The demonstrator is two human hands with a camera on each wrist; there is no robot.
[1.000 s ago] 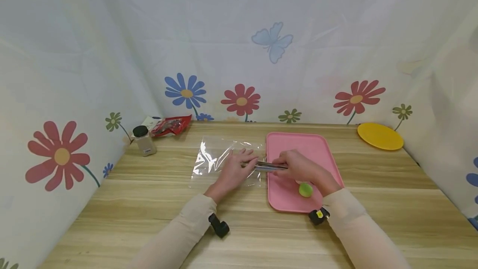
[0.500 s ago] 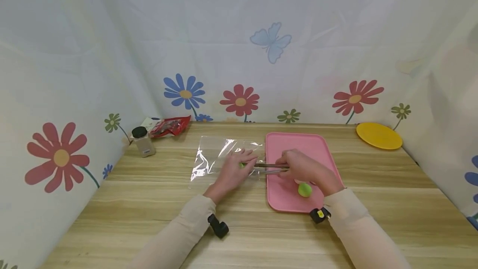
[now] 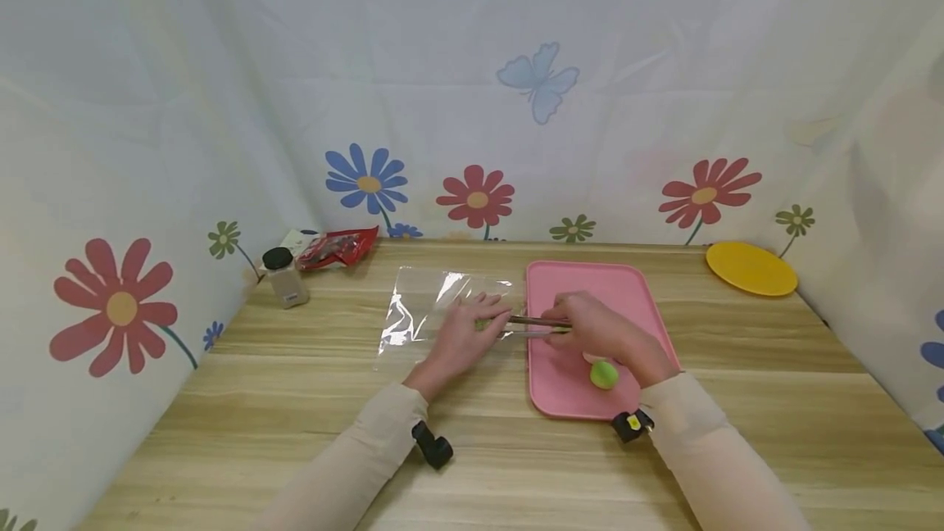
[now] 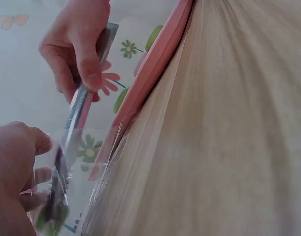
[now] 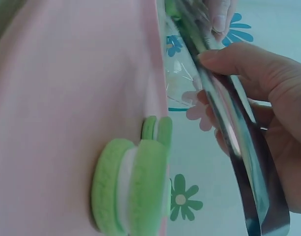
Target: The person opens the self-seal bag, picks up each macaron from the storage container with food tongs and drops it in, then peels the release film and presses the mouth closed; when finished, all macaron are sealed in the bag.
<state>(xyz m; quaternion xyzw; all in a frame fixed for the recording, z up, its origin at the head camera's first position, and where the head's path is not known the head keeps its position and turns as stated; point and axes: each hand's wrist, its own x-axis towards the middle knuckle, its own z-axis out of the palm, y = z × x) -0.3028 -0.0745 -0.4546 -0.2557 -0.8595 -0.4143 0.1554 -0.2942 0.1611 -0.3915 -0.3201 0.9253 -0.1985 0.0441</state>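
My left hand [image 3: 463,333] holds the mouth of a clear plastic bag [image 3: 416,310], its thumb and fingers at the film. In my right hand [image 3: 596,328] are metal tongs [image 3: 540,320], gripped near their middle and pointing left over the tray's edge. Their tips reach inside the bag, where a green macaron [image 4: 58,216] shows blurred through the film. The tong arms stand somewhat apart in the head view. Below my right hand, a green macaron [image 5: 146,187] with white filling sits on the pink tray [image 3: 549,396]; another green macaron [image 5: 157,129] shows behind it.
At the back left stand a jar [image 3: 288,283] with a black lid and a red packet [image 3: 339,249]. A yellow plate [image 3: 751,269] lies at the back right. A flowered cloth [image 3: 413,64] hangs behind the wooden table [image 3: 472,482].
The tong arms have spread apart from nearly together. A bit of green now shows beside my left thumb. Both hands have stayed almost in place.
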